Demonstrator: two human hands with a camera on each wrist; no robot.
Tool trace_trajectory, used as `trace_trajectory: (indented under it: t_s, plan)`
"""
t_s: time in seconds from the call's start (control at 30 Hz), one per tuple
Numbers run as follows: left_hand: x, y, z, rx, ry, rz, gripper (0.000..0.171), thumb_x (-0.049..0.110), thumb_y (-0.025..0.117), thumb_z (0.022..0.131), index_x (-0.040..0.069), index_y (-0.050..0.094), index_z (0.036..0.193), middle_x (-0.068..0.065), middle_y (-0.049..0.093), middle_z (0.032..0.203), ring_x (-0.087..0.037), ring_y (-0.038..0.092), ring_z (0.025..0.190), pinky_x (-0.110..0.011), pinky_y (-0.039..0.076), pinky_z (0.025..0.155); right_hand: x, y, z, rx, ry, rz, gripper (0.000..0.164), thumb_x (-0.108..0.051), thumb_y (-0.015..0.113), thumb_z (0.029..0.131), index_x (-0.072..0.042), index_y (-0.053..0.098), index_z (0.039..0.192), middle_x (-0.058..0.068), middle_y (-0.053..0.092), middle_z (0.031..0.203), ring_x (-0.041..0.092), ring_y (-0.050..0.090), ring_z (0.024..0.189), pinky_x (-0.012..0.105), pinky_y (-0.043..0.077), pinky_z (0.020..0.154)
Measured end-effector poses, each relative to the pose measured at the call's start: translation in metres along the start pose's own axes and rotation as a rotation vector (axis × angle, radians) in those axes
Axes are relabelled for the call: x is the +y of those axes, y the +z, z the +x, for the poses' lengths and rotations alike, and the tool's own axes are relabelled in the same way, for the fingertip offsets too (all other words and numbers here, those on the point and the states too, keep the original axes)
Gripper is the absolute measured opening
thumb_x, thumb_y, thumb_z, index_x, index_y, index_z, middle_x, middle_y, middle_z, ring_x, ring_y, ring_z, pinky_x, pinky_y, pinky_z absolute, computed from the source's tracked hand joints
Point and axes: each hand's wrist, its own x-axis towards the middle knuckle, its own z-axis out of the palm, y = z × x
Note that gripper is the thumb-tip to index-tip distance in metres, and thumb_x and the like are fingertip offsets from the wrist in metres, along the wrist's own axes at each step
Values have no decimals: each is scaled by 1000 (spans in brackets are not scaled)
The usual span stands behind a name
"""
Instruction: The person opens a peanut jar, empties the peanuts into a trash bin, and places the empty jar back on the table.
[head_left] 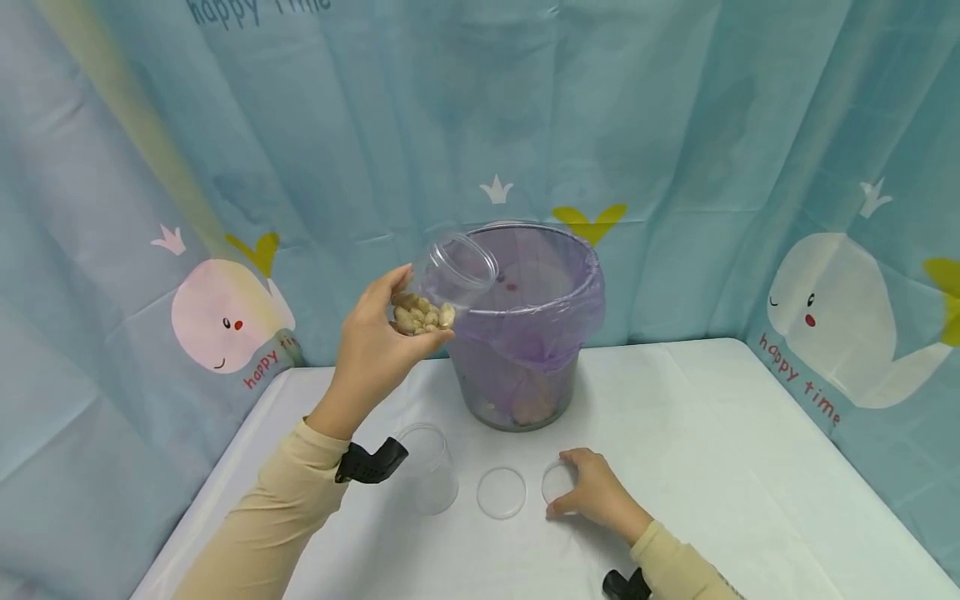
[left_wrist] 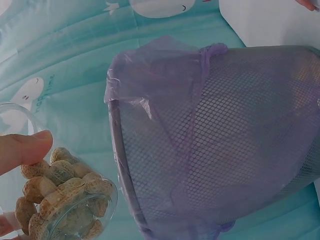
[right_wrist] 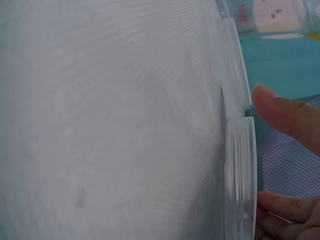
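Observation:
My left hand [head_left: 382, 329] holds a clear plastic jar [head_left: 453, 267] in a tilted position, thumb and fingers around its side. Peanuts in their shells [left_wrist: 65, 185] lie gathered at one end of it. In the head view, the jar overlaps the left rim of a mesh bin [head_left: 525, 350] lined with a purple bag [left_wrist: 160, 80]. Low over the table, my right hand [head_left: 600, 496] has its thumb and fingers spread around a clear round lid [right_wrist: 241, 175]. The thumb [right_wrist: 272, 107] looks slightly apart from the lid in the right wrist view; the fingertips are close against it.
A second clear lid [head_left: 480, 492] lies on the white table [head_left: 712, 442], left of the right hand. Farther left is another clear jar [head_left: 435, 490]. Blue patterned curtains [head_left: 360, 150] hang behind and at both sides. Black wrist mounts [head_left: 371, 461] sit on both sleeves.

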Motion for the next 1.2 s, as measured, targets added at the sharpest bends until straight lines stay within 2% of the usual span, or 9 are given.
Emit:
trace_trajectory:
  t_s: [0.2,0.33,0.5,0.73,0.97,1.2]
  plan:
    - [-1,-4,7,-12,-1,6,89,19,90,72,3,44,147,-15,52,144,-32,50,130,-52,44,109,-4,-12,1,19,-3,55,75,-27,82,80,12,50,136,32,50,141,52,41,136,65,36,113]
    - [-4,-7,12,-3,11,34,87,17,90,73,1,44,146,-17,53,143,-34,50,130,-53,42,111,-11,-29,4,54,12,66,69,-29,75,88,6,49,141,29,46,147,52,41,137,64,39,111]
    - [-9,-9,17,-7,8,66,87,18,89,73,1,45,146,-17,54,143,-35,51,129,-52,43,111,-24,-55,9,63,-18,66,64,-33,70,92,5,51,140,28,52,143,49,49,132,58,45,109]
    - [-15,-13,22,-10,-1,96,85,19,88,74,2,45,145,-16,55,142,-35,54,125,-52,44,109,-50,-100,20,42,-81,137,66,-35,63,97,5,44,145,26,49,146,42,48,136,56,44,111]
    - [-18,-14,26,-61,21,159,87,19,88,74,2,44,147,-18,53,142,-38,48,130,-56,42,111,-71,-138,27,148,-158,162,69,-42,60,99,5,43,146,23,50,147,38,51,135,54,43,113]
    - [-17,-17,28,-95,37,203,88,17,88,74,-1,42,147,-20,50,145,-41,46,130,-57,41,111,-89,-165,33,189,-141,159,78,-51,59,97,2,37,151,22,44,152,36,42,143,54,38,117]
